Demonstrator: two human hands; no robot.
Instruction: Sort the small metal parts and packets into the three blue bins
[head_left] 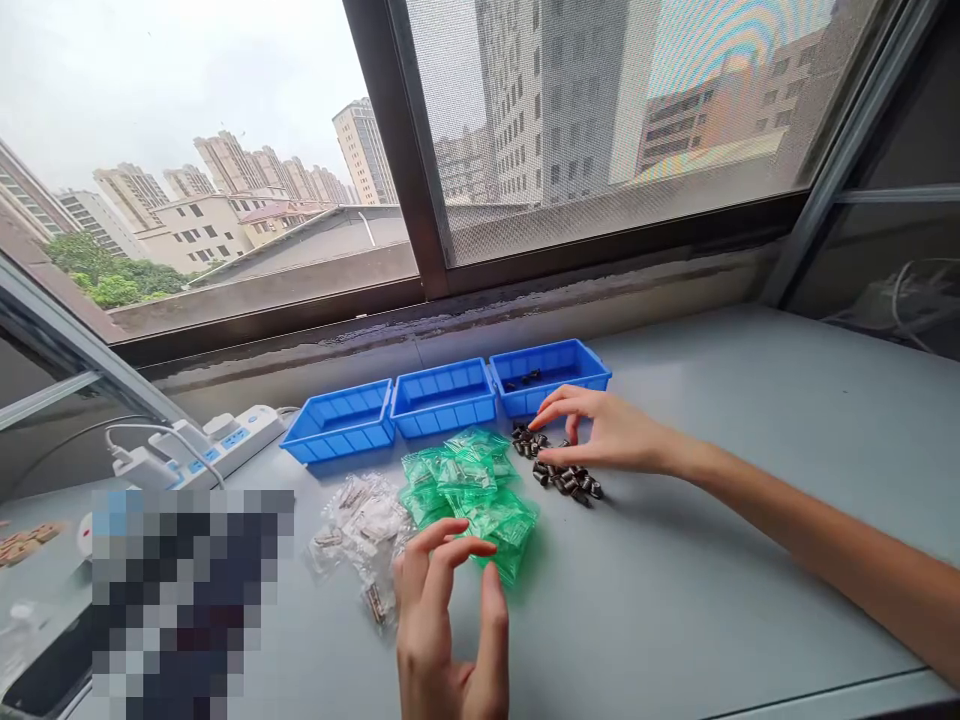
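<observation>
My right hand [600, 430] hovers over a loose pile of small dark cylindrical pieces [566, 480], fingers spread apart with nothing seen between them. In the foreground, my left hand [450, 620] is raised, its thumb and fingers curved but apart, and nothing is in it. Just beyond that hand lies a heap of green plastic packets [469, 475]. To its left are clear plastic packets [367, 520] with small metal parts inside. The contents of the green packets are hard to make out.
Three blue bins stand in a row below the window: a left bin [337, 447], a middle bin [444, 417] and a right bin [555, 396] with a few dark pieces. A power strip [259, 432] with plugs and cables sits left. A blurred-out area covers the lower left.
</observation>
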